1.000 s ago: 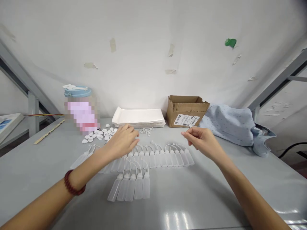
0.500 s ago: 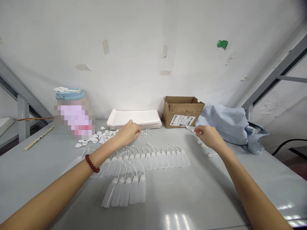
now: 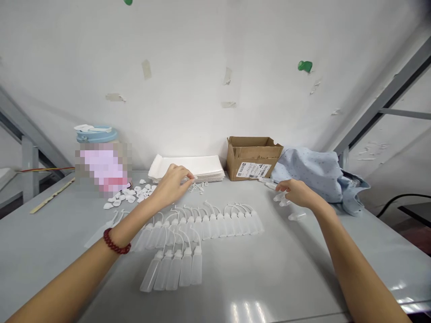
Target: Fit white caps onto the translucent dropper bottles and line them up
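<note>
My left hand is closed in a pinch on a small white plastic piece, just above a little pile of thin white looped pieces. On the right, my right hand has its fingers curled at a translucent plastic bottle, one of several lying loose there; the fingertips partly cover it. Another loose bottle lies nearer me. Between my arms, translucent bottles with white straps lie in a long row, with a shorter row in front.
White caps are scattered behind my left wrist. At the back stand stacked white envelopes, an open cardboard box and a blue-lidded container. Pale blue cloth lies at the right, a wooden strip at the left.
My left hand has lifted slightly and shifted left from the looped pieces, a white bit now showing in its fingertips. My right hand has moved nearer me and right, to other loose bottles.
</note>
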The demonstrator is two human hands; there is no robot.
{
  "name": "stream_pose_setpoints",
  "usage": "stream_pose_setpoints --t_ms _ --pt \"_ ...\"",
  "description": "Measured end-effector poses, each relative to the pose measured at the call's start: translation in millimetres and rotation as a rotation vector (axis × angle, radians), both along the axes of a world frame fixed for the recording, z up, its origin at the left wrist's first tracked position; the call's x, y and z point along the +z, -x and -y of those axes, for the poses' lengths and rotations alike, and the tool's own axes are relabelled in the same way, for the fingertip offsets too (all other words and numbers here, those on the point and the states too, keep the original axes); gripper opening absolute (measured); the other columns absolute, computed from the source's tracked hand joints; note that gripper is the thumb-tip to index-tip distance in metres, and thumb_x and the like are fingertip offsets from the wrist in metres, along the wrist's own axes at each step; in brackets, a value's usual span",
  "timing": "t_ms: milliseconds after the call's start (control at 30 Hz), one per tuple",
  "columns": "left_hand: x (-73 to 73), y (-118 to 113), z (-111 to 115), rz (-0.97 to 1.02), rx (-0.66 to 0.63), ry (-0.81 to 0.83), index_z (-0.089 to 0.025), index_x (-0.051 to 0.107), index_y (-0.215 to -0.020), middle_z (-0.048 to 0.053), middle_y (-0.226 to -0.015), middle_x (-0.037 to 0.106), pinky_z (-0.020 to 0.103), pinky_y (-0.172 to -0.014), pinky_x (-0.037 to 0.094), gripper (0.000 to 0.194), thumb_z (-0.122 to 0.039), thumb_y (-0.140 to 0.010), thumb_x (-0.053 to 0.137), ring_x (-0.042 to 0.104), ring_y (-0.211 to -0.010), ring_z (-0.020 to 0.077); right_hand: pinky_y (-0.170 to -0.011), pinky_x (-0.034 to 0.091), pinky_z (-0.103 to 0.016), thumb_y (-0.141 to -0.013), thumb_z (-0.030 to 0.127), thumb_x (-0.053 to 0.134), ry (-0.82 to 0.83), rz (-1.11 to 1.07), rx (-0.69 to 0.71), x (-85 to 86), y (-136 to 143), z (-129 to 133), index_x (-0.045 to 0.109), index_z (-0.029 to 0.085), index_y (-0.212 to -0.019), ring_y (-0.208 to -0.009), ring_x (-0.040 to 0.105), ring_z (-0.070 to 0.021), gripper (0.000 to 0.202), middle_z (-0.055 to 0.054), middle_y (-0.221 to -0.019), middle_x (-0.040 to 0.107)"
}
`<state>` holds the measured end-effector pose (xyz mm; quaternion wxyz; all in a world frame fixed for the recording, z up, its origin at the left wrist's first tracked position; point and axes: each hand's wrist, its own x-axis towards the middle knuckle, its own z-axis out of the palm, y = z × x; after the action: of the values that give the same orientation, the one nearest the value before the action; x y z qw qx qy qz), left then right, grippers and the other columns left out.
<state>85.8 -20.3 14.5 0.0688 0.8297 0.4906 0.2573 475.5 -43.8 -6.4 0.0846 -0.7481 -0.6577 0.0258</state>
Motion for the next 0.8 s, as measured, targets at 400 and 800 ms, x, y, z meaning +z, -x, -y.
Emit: stream_pose_setpoints --t_ms 400,800 --pt "-0.1 6.9 49.9 0.320 0.201 0.168 -0.024 0.067 -0.086 0.004 -0.098 0.064 0.030 -0.063 0.041 0.028 -0.047 -0.079 0.052 0.052 -0.077 0.0213 -0.083 0.044 -0.032 -0.087 0.014 0.047 -0.178 0.064 0.104 -22.8 23.7 -15.0 0.063 0.016 -0.111 -0.108 0.058 -0.0256 0.028 -0.012 -0.112 0.068" --pt "0.8 4.9 52.8 0.650 0.070 0.583 -0.024 0.070 -0.086 0.002 -0.096 0.069 0.032 -0.077 0.042 0.026 -0.046 -0.075 0.062 0.057 -0.092 0.0224 -0.086 0.043 -0.037 -0.082 0.018 0.055 -0.199 0.062 0.068 -33.3 19.9 -25.4 0.064 0.014 -0.114 -0.104 0.055 -0.0301 0.034 -0.016 -0.110 0.059"
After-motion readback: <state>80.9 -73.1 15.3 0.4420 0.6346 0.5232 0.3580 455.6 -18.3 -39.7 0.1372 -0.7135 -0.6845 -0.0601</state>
